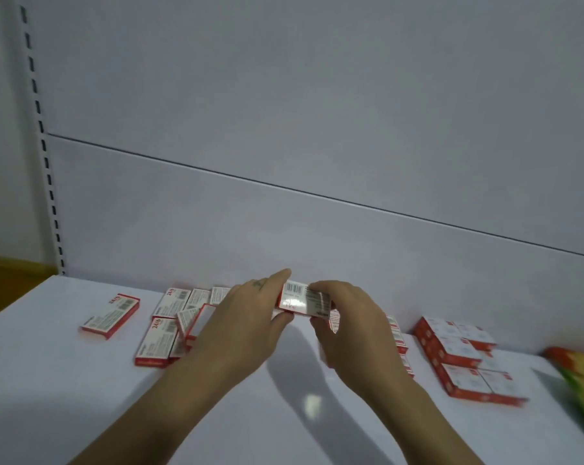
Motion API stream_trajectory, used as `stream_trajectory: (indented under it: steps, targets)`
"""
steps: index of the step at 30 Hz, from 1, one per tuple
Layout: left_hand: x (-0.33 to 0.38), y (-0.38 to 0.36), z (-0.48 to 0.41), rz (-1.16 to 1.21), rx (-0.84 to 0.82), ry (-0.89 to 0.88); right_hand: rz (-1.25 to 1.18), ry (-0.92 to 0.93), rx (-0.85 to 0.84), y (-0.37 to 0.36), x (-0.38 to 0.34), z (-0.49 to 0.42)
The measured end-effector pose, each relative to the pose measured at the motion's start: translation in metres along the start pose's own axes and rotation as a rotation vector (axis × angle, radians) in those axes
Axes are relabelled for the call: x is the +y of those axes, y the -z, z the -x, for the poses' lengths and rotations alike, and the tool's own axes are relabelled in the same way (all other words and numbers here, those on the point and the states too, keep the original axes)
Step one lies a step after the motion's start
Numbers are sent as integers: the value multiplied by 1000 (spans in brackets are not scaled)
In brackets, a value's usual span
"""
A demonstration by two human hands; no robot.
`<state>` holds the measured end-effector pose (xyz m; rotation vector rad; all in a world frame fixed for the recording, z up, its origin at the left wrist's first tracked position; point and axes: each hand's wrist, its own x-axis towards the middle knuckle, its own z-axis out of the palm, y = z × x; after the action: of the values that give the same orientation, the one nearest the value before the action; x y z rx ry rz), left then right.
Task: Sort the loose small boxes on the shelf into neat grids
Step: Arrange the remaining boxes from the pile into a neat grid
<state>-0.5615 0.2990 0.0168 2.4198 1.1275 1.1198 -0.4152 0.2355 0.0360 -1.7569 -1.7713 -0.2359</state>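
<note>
Both hands hold one small red-and-white box [299,298] above the white shelf [82,380], barcode side up. My left hand [247,325] pinches its left end between fingers and thumb. My right hand [347,325] grips its right end. Several loose boxes [169,317] lie jumbled behind and left of my left hand. A single box [111,315] lies apart at the far left. A neat grid of boxes [461,357] sits at the right. More boxes [399,340] are partly hidden behind my right hand.
The shelf's white back panel [317,146] rises just behind the boxes. A slotted upright [45,146] runs down the left side. A green, yellow and orange package [582,380] lies at the far right edge.
</note>
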Motion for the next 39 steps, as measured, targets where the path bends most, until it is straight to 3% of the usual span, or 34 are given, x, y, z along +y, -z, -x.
stream_trajectory:
  steps: [14, 20, 24, 30, 36, 39]
  targets:
    - [-3, -21, 33, 419, -108, 189, -488, -200, -49, -8, 34, 48]
    - [-2, -21, 30, 611, -43, 282, -880, -416, -69, -10, 24, 49]
    - [4, -19, 31, 734, -9, 337, -910, -427, -58, -7, 21, 49]
    - [6, -24, 35, 595, -103, 247, -937, -484, -48, -5, 18, 48]
    - [7, -30, 38, 594, -201, 219, -909, -584, -389, -3, 21, 47]
    - [14, -29, 39, 691, -215, 261, -873, -551, -431, -2, 17, 48]
